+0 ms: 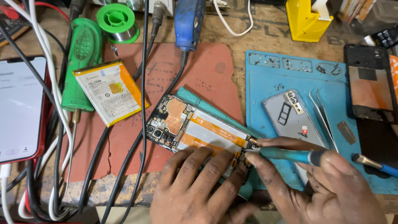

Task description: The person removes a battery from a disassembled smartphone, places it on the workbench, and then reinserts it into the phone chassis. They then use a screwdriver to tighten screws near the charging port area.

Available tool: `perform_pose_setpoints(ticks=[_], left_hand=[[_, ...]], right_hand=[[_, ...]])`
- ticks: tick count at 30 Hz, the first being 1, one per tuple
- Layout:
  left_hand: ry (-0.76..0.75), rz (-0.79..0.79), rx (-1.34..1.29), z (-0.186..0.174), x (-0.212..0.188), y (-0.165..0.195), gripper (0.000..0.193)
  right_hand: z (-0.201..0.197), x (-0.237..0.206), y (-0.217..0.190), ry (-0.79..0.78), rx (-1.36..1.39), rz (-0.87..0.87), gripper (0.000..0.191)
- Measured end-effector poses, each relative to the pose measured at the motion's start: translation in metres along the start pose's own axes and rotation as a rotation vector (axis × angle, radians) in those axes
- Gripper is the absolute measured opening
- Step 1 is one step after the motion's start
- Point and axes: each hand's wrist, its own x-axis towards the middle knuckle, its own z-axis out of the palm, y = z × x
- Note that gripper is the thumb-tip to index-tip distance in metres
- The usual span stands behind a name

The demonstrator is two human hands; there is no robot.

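Phone point(199, 128) with its back removed, lying at a slant across the seam between a reddish mat point(207, 70) and a blue mat point(265, 79), camera end to the far left and connector end to the near right. The left hand point(195, 186) rests flat on the near right part of the phone, its fingers point(209, 166) extended and spread over the board, pressing rather than gripping anything. The right hand point(331, 186) is closed around a teal-handled tool point(290, 155), held like a pen, with the metal tip touching the phone's lower right corner, just beyond the left fingertips. Judged from this pose, the step in hand is work on a small part or connector at the lower end of the board; the next move appears to call for a steady tip and continued downward hold from the left hand so the phone does not slide on the mats. Nearby: a loose battery point(110, 91) on the reddish mat to the far left, a green solder spool point(118, 20) beyond it, a grey back cover point(290, 114) and tweezers point(323, 114) on the blue mat to the right, a second phone with a lit screen point(18, 108) at the left edge, and a yellow tape dispenser point(304, 20) at the far right.
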Motion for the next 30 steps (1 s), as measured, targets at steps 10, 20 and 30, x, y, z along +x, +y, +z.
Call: perform_pose_setpoints(ticks=[10, 20, 30], left_hand=[[-0.053, 0.047, 0.085, 0.002, -0.002, 0.005, 0.061], [0.113, 0.167, 0.236, 0.043, 0.004, 0.005, 0.053], [-0.069, 0.174, 0.277, 0.047, -0.005, 0.003, 0.030]], right_hand=[[0.076, 0.023, -0.015, 0.268, -0.726, -0.730, 0.042], [0.031, 0.011, -0.026, 0.056, -0.905, -0.768, 0.054], [0.023, -0.001, -0.039, 0.113, -1.156, -0.743, 0.071]])
